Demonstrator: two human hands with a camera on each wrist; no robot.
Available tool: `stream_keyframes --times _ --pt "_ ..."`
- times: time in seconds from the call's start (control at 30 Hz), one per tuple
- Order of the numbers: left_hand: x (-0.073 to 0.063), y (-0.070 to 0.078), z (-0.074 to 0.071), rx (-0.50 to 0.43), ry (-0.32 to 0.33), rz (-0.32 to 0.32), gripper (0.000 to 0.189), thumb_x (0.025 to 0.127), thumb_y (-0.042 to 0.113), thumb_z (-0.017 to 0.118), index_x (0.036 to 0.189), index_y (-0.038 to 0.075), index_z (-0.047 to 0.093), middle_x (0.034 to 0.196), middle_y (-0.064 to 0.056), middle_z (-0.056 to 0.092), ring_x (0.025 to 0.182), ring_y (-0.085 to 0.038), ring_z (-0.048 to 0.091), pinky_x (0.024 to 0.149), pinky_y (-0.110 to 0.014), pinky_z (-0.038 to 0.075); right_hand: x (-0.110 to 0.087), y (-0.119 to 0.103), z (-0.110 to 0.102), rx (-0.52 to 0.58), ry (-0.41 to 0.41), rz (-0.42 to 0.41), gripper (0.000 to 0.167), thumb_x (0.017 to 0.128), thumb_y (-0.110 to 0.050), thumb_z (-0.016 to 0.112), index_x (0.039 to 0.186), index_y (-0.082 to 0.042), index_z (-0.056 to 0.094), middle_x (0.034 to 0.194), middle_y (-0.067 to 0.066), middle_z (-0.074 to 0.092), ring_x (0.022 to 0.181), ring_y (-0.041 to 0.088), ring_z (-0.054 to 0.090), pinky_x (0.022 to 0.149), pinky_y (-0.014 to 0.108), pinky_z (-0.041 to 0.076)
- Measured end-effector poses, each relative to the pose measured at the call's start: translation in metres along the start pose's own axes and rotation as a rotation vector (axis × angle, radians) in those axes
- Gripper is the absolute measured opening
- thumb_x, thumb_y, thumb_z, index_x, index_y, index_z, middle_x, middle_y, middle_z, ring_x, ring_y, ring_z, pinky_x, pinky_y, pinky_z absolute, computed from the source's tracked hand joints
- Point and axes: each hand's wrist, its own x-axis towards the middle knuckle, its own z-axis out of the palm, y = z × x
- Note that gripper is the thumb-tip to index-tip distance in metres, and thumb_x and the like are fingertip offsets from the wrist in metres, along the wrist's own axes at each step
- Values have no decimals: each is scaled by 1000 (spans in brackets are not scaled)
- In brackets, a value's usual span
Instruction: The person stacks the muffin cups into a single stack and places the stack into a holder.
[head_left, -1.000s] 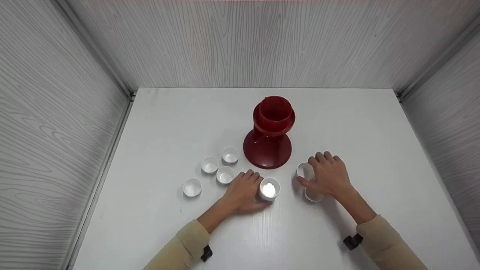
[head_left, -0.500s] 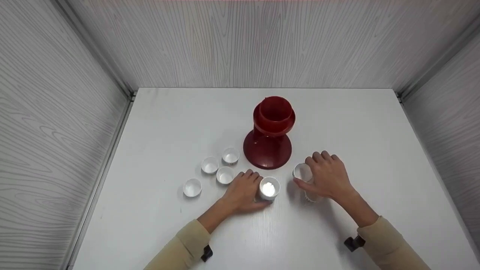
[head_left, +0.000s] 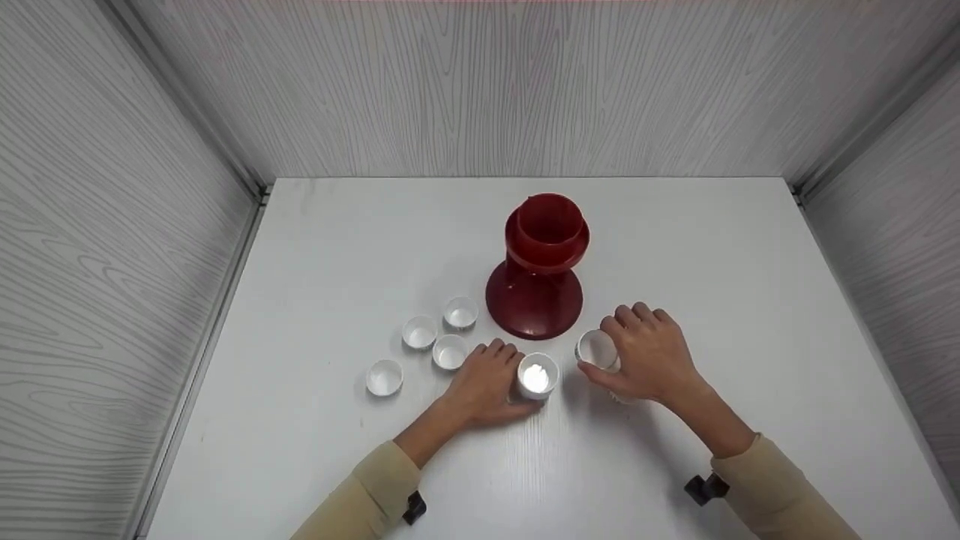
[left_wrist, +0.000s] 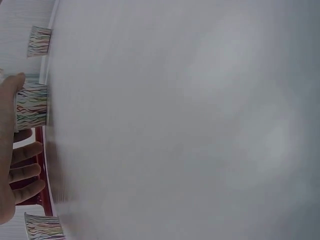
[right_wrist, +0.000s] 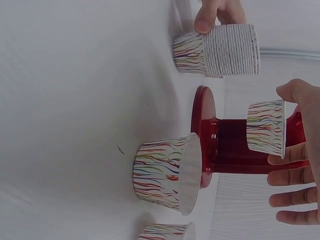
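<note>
My left hand point(head_left: 487, 382) grips a tall stack of nested paper baking cups point(head_left: 538, 376) standing on the table. In the right wrist view the stack point(right_wrist: 227, 52) shows many white rims above a patterned bottom cup, with the left thumb against it. My right hand point(head_left: 646, 356) holds a single paper baking cup point(head_left: 597, 349) between thumb and fingers, just right of the stack. The right wrist view shows this cup point(right_wrist: 265, 127) with wavy coloured stripes, raised off the table. Beneath the right hand another baking cup point(head_left: 621, 397) is mostly hidden.
Several single baking cups, one of them a white cup point(head_left: 385, 377), stand left of the left hand. Behind the hands is a red plastic stand point(head_left: 534, 304) with a wide round base and open top. Pale wood-grain panels point(head_left: 480, 90) enclose the white table point(head_left: 337, 247).
My right hand has moved a little to the left with its baking cup, closer to the stack, uncovering less of the cup beneath. The left hand and stack stay practically in place.
</note>
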Motion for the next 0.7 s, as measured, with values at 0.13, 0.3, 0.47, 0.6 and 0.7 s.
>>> stream_keyframes --times 0.13,0.3,0.47,0.6,0.7 --pt "0 0 -1 -5 -12 -5 79 88 81 55 126 12 66 115 -3 68 110 -21 59 97 -39 52 2 -4 -3 11 18 -9 59 79 -69 71 93 -11 69 87 9 68 81 30 64 67 44 56" --pt "0 0 -2 -19 -17 -7 79 88 80 55 127 12 66 115 -4 68 110 -21 59 97 -39 52 5 -9 -6 23 28 -20 58 79 -69 71 93 -12 70 88 8 68 81 29 64 69 45 58" --pt "-1 -1 -1 -29 -12 -7 78 88 79 56 127 13 66 116 -3 68 110 -21 59 96 -38 52 8 -13 -8 21 38 -29 58 80 -69 70 94 -13 70 88 7 68 82 28 64 70 44 58" --pt "-1 -1 -1 -42 -17 -12 76 88 78 58 128 14 65 117 -3 69 111 -21 59 99 -39 52 11 -15 -8 26 46 -38 59 79 -69 70 94 -12 70 90 7 69 82 27 64 70 44 58" --pt "-1 0 -1 -34 -27 -16 77 88 78 59 129 13 65 118 -3 69 112 -21 59 101 -40 52 12 -17 -8 32 55 -49 59 79 -69 70 94 -12 70 90 7 69 81 27 63 69 44 58"
